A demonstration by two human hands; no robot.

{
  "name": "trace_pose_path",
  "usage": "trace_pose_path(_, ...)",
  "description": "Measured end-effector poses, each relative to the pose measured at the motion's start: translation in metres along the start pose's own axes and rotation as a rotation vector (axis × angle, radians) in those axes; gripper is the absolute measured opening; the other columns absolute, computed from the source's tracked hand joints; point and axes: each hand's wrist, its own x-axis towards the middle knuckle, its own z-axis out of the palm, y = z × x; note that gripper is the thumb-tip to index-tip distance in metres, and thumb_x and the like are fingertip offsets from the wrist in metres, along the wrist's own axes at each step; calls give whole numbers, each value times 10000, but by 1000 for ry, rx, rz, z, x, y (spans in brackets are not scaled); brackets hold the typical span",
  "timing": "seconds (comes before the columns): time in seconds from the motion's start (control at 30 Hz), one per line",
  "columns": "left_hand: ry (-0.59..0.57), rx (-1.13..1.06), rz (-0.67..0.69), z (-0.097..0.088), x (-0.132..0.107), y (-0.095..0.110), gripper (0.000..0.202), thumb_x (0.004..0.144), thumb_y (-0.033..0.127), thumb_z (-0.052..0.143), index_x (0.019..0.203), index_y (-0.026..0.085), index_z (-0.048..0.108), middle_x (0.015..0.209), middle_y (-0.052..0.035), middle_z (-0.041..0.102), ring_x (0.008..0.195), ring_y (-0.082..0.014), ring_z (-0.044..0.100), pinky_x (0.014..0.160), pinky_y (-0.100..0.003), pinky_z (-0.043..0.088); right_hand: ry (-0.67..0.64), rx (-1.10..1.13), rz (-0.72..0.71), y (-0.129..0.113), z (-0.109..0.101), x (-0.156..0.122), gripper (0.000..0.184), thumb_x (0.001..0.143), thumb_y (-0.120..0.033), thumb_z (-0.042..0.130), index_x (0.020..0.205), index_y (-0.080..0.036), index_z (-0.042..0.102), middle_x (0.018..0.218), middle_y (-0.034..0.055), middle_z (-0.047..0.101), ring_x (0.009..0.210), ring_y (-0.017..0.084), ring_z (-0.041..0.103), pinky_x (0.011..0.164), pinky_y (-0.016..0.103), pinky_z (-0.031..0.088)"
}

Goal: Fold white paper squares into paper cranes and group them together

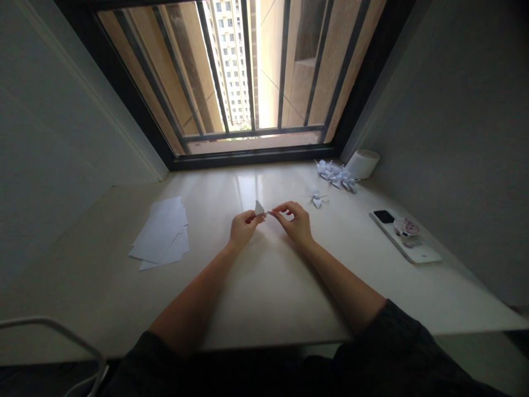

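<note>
Both hands meet over the middle of a pale tabletop (264,286). My left hand (242,227) pinches a small folded piece of white paper (260,208), which sticks up between thumb and fingers. My right hand (294,220) is closed in a pinch on the other end of the same paper, fingers curled. A finished white paper crane (316,197) lies just to the right of my right hand.
A loose stack of white paper sheets (162,234) lies at the left. Several folded paper cranes (336,175) sit at the back right beside a white roll (362,163). A white phone (404,235) lies at the right. A barred window (248,82) is behind the table.
</note>
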Motion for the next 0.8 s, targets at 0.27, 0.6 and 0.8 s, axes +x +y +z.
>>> trace_pose_path(0.27, -20, 30, 26, -1, 1, -6, 278, 728, 429, 640, 712, 155, 685, 676, -27, 664, 629, -136, 584, 611, -243, 436, -30, 105, 30, 6, 4, 1, 238, 754, -455, 641, 732, -220, 670, 760, 37, 666, 734, 182, 575, 672, 327, 434)
trace_pose_path(0.6, -22, 21, -9, -1, 0, 1, 286, 706, 437, 656, 687, 154, 684, 675, -32, 671, 625, -141, 586, 588, -238, 427, -73, -3, -15, 11, 4, 1, 243, 807, -456, 583, 766, -220, 624, 787, 43, 637, 769, 191, 555, 713, 332, 433)
trace_pose_path(0.8, -21, -10, -43, 0, -3, 10, 302, 691, 454, 667, 641, 156, 674, 654, -32, 674, 614, -144, 594, 583, -241, 433, -52, -152, -104, 10, 6, -1, 202, 862, -410, 518, 812, -228, 591, 819, 64, 602, 816, 215, 526, 757, 360, 423)
